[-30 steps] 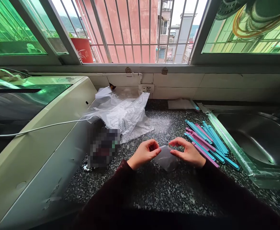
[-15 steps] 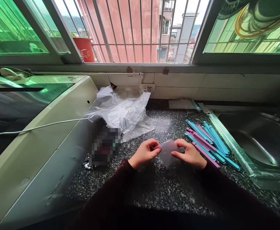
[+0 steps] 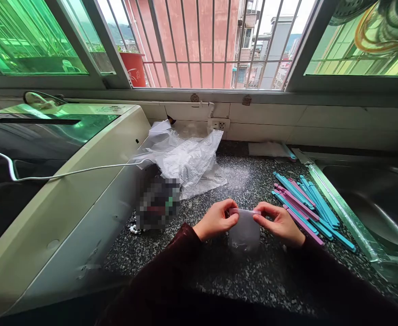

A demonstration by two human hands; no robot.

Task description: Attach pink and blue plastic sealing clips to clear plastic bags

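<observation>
A small translucent plastic bag [image 3: 245,233] hangs between my two hands above the speckled countertop [image 3: 253,276]. My left hand [image 3: 217,219] pinches its upper left corner between thumb and fingers. The upper right corner is pinched by my right hand [image 3: 280,222], so the top edge runs nearly straight across. Just right of my right hand lies a loose pile of flat blue strips [image 3: 316,199] and pink strips [image 3: 296,203]. Behind my left hand spreads a large crumpled clear plastic bag [image 3: 194,158].
A pixelated dark object [image 3: 158,203] sits left of my hands, beside small white bits [image 3: 134,229]. A cream-coloured appliance [image 3: 107,163] with a white cable [image 3: 83,170] fills the left. The metal sink [image 3: 365,199] is at right. A wall socket [image 3: 219,124] is below the barred window.
My right hand has taken the small bag's other upper corner. The bag, tilted before, now hangs straight with its top edge stretched between both hands. The whole view has shifted slightly.
</observation>
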